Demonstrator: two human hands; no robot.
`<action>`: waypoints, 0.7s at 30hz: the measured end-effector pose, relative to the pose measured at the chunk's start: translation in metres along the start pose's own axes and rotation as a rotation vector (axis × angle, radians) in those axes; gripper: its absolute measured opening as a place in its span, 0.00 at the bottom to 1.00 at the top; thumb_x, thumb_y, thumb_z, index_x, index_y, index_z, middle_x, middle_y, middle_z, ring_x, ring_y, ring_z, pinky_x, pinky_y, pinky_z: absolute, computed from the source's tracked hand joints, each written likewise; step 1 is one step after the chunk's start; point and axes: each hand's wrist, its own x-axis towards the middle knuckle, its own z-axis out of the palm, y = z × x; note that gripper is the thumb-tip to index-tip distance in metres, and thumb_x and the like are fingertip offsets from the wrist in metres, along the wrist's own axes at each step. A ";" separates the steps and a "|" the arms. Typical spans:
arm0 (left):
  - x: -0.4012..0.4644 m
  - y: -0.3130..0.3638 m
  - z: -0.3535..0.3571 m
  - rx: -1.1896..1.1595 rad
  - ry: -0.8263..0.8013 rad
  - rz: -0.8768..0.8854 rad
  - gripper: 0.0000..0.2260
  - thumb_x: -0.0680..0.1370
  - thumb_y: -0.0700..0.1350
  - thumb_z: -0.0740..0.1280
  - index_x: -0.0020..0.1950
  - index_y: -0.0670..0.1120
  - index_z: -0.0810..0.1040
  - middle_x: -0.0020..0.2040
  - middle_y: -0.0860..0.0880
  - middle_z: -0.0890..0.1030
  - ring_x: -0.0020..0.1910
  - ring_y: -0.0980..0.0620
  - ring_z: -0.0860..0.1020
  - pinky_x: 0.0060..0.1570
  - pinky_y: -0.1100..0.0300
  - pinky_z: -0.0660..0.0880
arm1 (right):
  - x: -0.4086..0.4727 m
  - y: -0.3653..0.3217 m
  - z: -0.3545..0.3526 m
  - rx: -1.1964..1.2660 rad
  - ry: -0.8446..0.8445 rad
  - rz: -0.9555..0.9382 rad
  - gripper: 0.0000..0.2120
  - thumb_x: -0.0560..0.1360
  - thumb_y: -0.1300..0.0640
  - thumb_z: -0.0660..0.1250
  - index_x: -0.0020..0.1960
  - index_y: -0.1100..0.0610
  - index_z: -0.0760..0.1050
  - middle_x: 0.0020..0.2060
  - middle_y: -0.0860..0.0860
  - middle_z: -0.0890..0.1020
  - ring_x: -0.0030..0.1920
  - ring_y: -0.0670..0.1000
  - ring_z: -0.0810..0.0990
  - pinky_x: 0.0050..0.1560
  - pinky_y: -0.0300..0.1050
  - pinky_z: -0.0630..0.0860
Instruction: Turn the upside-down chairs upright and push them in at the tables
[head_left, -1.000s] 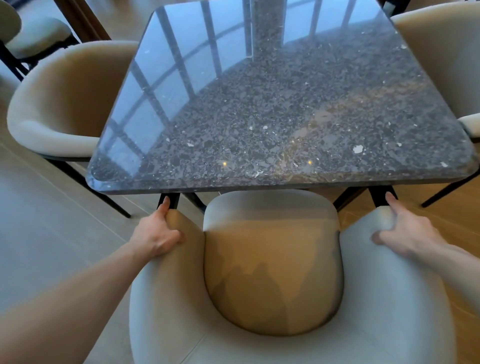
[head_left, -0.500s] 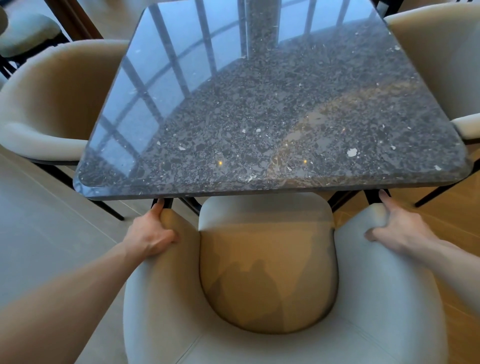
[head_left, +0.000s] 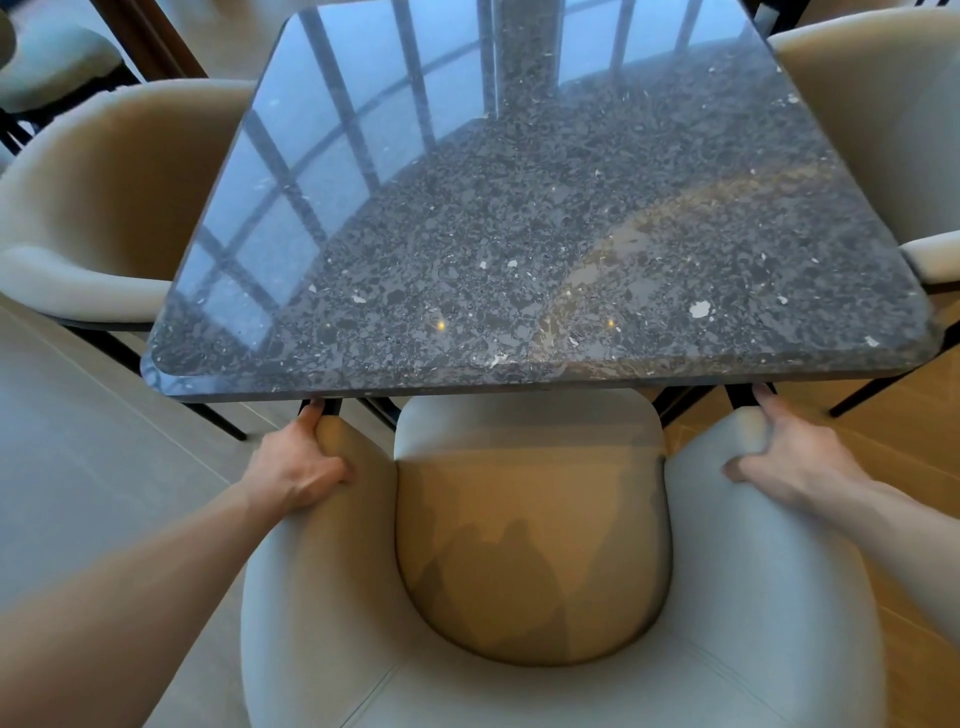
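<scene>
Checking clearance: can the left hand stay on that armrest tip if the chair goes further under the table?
Probably not: the left hand grips the chair armrest tip, fingertips already at the table edge.

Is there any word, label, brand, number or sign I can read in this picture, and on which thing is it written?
None. No text shows on the table, on the chair held by the left hand and right hand, or on the side chairs. The pale marks on the table are stone flecks and window reflections.
</scene>
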 end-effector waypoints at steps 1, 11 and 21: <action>0.000 0.000 0.000 0.000 0.003 0.001 0.50 0.63 0.55 0.77 0.82 0.63 0.57 0.51 0.44 0.80 0.47 0.41 0.80 0.48 0.54 0.81 | 0.001 0.000 0.001 -0.001 0.003 -0.004 0.58 0.64 0.46 0.79 0.84 0.38 0.47 0.62 0.64 0.80 0.56 0.67 0.81 0.56 0.55 0.81; 0.007 -0.003 0.002 0.015 0.009 0.006 0.50 0.64 0.55 0.77 0.82 0.62 0.57 0.52 0.44 0.80 0.48 0.42 0.79 0.46 0.55 0.80 | 0.007 0.003 0.003 -0.011 0.013 -0.007 0.58 0.65 0.45 0.78 0.84 0.38 0.45 0.62 0.64 0.81 0.56 0.67 0.81 0.53 0.52 0.80; 0.009 -0.003 0.003 0.045 0.006 0.011 0.50 0.65 0.55 0.78 0.82 0.61 0.58 0.49 0.46 0.78 0.46 0.42 0.78 0.42 0.57 0.77 | 0.012 0.005 0.006 -0.029 0.015 -0.016 0.57 0.64 0.45 0.79 0.83 0.39 0.48 0.62 0.64 0.80 0.56 0.67 0.81 0.53 0.53 0.80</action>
